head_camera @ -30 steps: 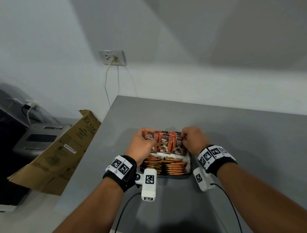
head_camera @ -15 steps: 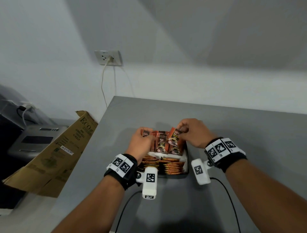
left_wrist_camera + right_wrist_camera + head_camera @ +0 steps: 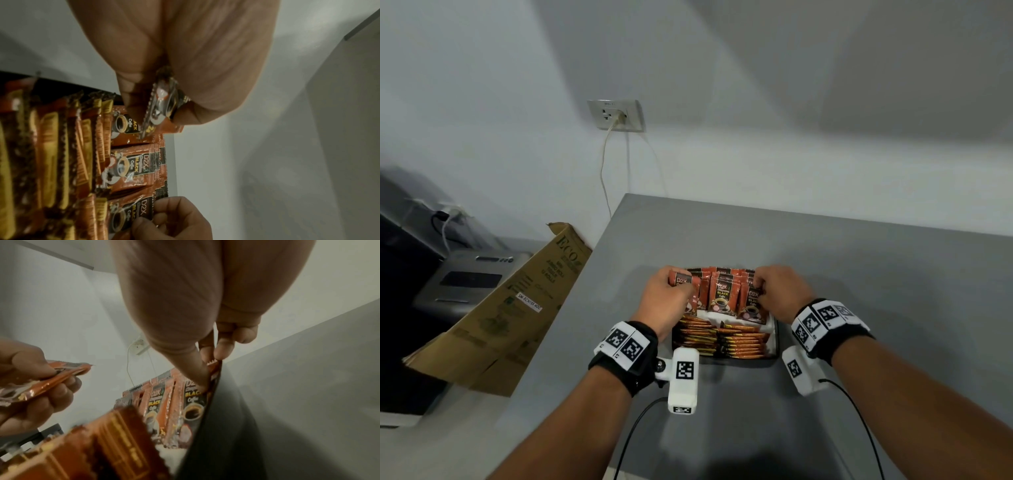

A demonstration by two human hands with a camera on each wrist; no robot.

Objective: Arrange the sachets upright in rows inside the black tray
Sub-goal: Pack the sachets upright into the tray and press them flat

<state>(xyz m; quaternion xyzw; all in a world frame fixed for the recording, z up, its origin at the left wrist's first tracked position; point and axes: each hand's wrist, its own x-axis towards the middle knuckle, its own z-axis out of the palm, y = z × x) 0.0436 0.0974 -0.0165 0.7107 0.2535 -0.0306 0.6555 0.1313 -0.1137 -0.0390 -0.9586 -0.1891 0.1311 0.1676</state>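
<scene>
Left hand (image 3: 666, 298) pinching one glossy foil sachet (image 3: 162, 104); right hand (image 3: 779, 291) pinching upright sachets (image 3: 751, 301) in black tray (image 3: 775, 339).

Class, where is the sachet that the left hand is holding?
In the head view the sachet is pinched in the left hand above the black tray's far left corner, beside the upright row.

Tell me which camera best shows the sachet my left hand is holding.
The right wrist view: the sachet sits side-on, pinched by the left hand. The left wrist view shows it edge-on and blurred; the head view shows only its top.
</scene>
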